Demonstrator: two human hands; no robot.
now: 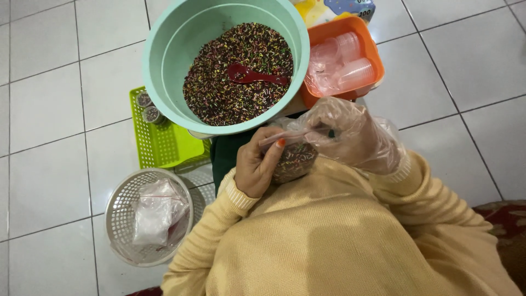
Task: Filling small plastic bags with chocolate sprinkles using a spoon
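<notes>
My left hand (258,161), bare with a red-painted thumbnail, grips a small clear cup (293,159) filled with dark multicoloured sprinkles. My right hand (348,134), inside a loose clear plastic glove, presses on the cup's top edge together with the left thumb. Just ahead stands a big mint-green bowl (164,66) holding a heap of the same sprinkles, with a red spoon (249,75) lying on the heap. Yellow knit sleeves cover both my arms.
An orange tray (371,46) with empty clear cups sits right of the bowl. A lime-green basket (159,142) with two filled cups lies at the left, and a round white basket (123,208) with clear plastic bags sits nearer me. White floor tiles surround everything.
</notes>
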